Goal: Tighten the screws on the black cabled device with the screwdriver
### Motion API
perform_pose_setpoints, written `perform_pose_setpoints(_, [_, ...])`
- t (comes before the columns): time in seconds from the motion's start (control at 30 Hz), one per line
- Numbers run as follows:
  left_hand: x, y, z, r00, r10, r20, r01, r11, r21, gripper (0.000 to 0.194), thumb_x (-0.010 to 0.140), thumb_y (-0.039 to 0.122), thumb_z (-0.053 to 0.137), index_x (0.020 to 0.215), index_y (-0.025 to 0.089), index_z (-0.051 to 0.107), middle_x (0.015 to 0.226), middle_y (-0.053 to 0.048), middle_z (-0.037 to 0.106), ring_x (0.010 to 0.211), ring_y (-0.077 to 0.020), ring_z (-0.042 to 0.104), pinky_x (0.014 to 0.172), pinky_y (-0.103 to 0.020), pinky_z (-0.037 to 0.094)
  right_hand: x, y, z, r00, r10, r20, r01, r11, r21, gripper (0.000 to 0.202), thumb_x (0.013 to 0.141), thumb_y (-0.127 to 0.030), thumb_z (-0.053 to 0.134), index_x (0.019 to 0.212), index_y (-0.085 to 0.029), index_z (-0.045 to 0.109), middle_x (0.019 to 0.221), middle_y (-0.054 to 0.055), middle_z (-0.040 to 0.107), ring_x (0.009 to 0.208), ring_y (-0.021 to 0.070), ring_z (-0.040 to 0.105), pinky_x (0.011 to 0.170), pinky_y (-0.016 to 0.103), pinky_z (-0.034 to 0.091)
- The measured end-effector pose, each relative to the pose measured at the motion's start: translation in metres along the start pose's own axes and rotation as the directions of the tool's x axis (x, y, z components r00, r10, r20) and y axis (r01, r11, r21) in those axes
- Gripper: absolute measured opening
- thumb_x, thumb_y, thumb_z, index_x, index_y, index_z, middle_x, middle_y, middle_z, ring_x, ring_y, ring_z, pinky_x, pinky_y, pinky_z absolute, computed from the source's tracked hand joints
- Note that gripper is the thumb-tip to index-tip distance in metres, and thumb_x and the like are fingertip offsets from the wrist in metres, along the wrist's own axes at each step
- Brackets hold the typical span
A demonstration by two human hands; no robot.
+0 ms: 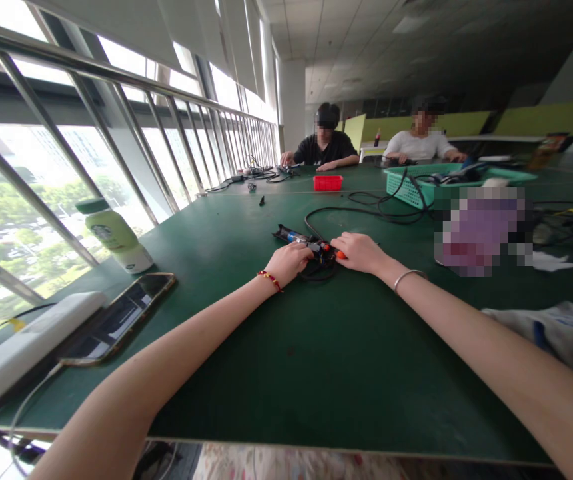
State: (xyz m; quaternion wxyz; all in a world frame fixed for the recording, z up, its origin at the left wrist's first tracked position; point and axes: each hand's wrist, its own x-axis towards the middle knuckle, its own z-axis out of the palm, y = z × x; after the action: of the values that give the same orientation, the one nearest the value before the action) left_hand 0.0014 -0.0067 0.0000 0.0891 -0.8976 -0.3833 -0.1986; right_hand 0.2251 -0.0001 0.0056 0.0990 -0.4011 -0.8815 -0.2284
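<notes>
An opened black device [282, 233] with a blue part and exposed wires lies on the green table in front of me; its kind is not clear. My left hand [289, 261] is closed around its near side, fingertips on the grey and wired section. Just right of it, my right hand [359, 253] is closed, with a small orange piece [340, 255] showing at its fingers. Most of that piece is hidden by the hand. A black cable [316, 212] runs from the device toward the back right.
At left are a green-capped bottle [114, 233], a phone [121, 319] and a white power strip [36, 347]. A red basket [328, 183] and a green basket [406, 189] of cables stand farther back. A cloth [561, 333] lies at right. Two people sit across the table.
</notes>
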Motion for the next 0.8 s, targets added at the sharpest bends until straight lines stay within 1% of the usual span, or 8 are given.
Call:
perform_pose_setpoints(0.17, [-0.0002,0.0036,-0.0029,0.998,-0.041,0.043,0.037,0.997,0.075,0.025,0.083,0.011,0.048,0.095,0.02,0.068,0.101,-0.006,0.066,0.099,-0.0193,0.06,0.082,-0.027,0.051,-0.0005,-0.0003,0.0001,1.0,0.006,0.003,-0.006,1.0,-0.002,0.017,0.084,-0.021,0.05,0.096,-0.014,0.059,0.09,0.009,0.067,0.086,0.0217,0.057,0.07,0.03,0.036])
perform_pose_setpoints(0.33, [-0.0004,0.0061,-0.0067,0.994,0.014,0.11,-0.027,0.993,0.119,0.032,0.084,0.007,0.043,0.101,0.019,0.067,0.099,-0.007,0.063,0.093,-0.0186,0.06,0.077,-0.026,0.051,-0.0003,-0.0003,0.0,1.0,0.004,0.009,-0.004,1.0,-0.003,0.018,0.084,-0.021,0.049,0.097,-0.014,0.059,0.091,0.01,0.067,0.087,0.0218,0.057,0.069,0.03,0.036])
perform_pose_setpoints(0.43, [0.0002,0.0076,-0.0078,0.992,0.024,0.125,-0.041,0.99,0.133,0.031,0.084,0.007,0.043,0.102,0.019,0.066,0.098,-0.008,0.062,0.092,-0.0188,0.059,0.076,-0.027,0.051,-0.0003,-0.0001,-0.0004,1.0,0.005,0.013,-0.005,1.0,-0.003,0.018,0.084,-0.021,0.05,0.097,-0.014,0.06,0.091,0.01,0.067,0.087,0.0218,0.057,0.07,0.03,0.036])
perform_pose_setpoints(0.5, [0.0006,0.0082,-0.0075,0.993,0.012,0.115,-0.026,0.992,0.122,0.03,0.084,0.006,0.043,0.101,0.018,0.065,0.1,-0.008,0.062,0.093,-0.0186,0.059,0.077,-0.027,0.051,-0.0003,0.0,-0.0004,1.0,0.005,0.016,-0.005,1.0,-0.002,0.017,0.084,-0.022,0.051,0.096,-0.014,0.06,0.091,0.01,0.067,0.087,0.022,0.057,0.069,0.03,0.036])
perform_pose_setpoints(0.6, [0.0007,0.008,-0.0061,0.994,-0.036,0.099,0.027,0.996,0.088,0.026,0.085,0.007,0.044,0.098,0.017,0.063,0.102,-0.007,0.063,0.096,-0.0186,0.058,0.079,-0.027,0.05,-0.0003,0.0002,-0.0004,1.0,0.004,0.017,-0.004,1.0,0.0,0.017,0.083,-0.022,0.052,0.096,-0.014,0.059,0.092,0.011,0.067,0.088,0.0224,0.057,0.069,0.03,0.036])
perform_pose_setpoints(0.7, [0.0003,0.0062,-0.0049,0.995,-0.066,0.079,0.064,0.998,0.027,0.019,0.084,0.009,0.047,0.093,0.017,0.062,0.1,-0.006,0.064,0.094,-0.0185,0.059,0.079,-0.028,0.05,-0.0002,0.0003,-0.0004,1.0,0.003,0.018,-0.003,1.0,0.002,0.017,0.083,-0.022,0.052,0.096,-0.014,0.059,0.092,0.01,0.067,0.087,0.0222,0.057,0.069,0.03,0.036])
perform_pose_setpoints(0.73, [0.0003,0.0054,-0.0047,0.996,-0.071,0.055,0.071,0.997,-0.006,0.016,0.084,0.01,0.049,0.091,0.018,0.061,0.097,-0.005,0.064,0.091,-0.0182,0.059,0.078,-0.028,0.05,-0.0002,0.0004,-0.0005,1.0,0.004,0.018,-0.004,1.0,0.002,0.016,0.083,-0.022,0.052,0.096,-0.014,0.059,0.092,0.01,0.067,0.086,0.0222,0.057,0.069,0.03,0.036])
perform_pose_setpoints(0.8, [0.0009,0.0038,-0.0046,0.996,-0.081,-0.028,0.079,0.993,-0.087,0.01,0.085,0.015,0.052,0.089,0.018,0.061,0.093,-0.004,0.064,0.087,-0.017,0.06,0.077,-0.027,0.049,-0.0003,0.0005,-0.0007,1.0,0.005,0.018,-0.005,1.0,0.002,0.016,0.083,-0.022,0.051,0.096,-0.015,0.059,0.091,0.01,0.067,0.086,0.0222,0.057,0.069,0.03,0.037])
